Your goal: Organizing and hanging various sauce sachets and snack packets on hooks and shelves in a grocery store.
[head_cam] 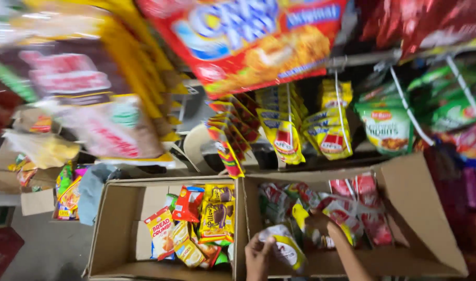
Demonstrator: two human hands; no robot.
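Your left hand (258, 255) is clamped on a white and yellow packet (284, 248) at the near edge of the right box (430, 229); your right hand (321, 222) is buried among the packets deeper in, its grip hidden. You seem mid-sorting; lifting the packet free calls for clearing the box wall

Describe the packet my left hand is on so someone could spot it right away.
Find the right-hand cardboard box, beside the other box. At its near left corner, the left hand touches a white packet with a yellow edge; the neighbouring packets are mostly red.
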